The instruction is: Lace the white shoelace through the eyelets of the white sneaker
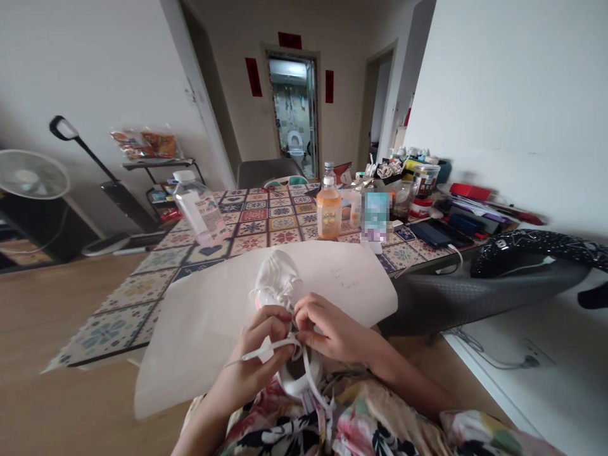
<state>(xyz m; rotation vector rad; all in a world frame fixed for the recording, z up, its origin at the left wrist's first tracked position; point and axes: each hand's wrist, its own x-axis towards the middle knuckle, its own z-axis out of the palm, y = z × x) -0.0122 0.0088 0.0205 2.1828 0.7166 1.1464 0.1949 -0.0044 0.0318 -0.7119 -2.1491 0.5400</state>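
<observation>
So the white shoe (275, 272) sits on the paper's (190, 342) near side, long axis running near to far, toe far, opening near. Left hand (266, 342) grips a white lace (311, 373) just over the opening; right hand (327, 326) is curled just right, equally close, can't tell if it's pinching anything.

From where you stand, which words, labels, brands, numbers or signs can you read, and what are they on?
None reads clearly.
Handwriting on the white sheet: too faint.
Labels on the clear bottle, orange bottle and clear jar: too blurred.
Red wall strips: too dark and small.
Blue-green item: pixelated.
White shoe: no lettering visible.
</observation>
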